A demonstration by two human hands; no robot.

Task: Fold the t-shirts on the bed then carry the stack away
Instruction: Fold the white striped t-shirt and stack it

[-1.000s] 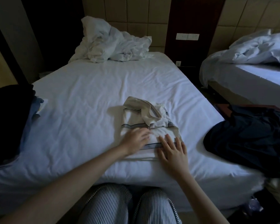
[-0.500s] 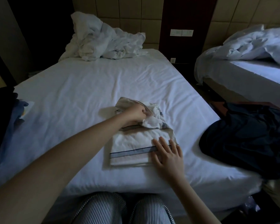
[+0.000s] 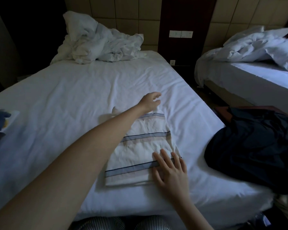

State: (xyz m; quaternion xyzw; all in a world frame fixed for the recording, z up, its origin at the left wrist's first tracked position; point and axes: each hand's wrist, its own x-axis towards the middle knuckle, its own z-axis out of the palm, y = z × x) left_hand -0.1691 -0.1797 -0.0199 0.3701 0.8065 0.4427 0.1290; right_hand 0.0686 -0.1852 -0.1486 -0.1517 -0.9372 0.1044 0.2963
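The striped t-shirt [image 3: 145, 146] lay by the near edge of the bed [image 3: 70, 97], a folded oblong with its long axis running away from you. It was soft, creased white cloth with blue-grey bands across. Your right hand [image 3: 170, 170] pressed its near corner, grip wide and flat. Your left hand [image 3: 150, 101] curled loosely at the far end; I couldn't tell whether its grip held cloth.

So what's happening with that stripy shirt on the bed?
A person is folding a white striped t-shirt on the bed. Their right hand lies flat on the shirt's near corner, holding it down. Their left hand reaches to the shirt's far end; whether it pinches the cloth is hard to tell. The shirt lies partly folded into a long shape. A heap of dark clothes sits at the bed's right edge.
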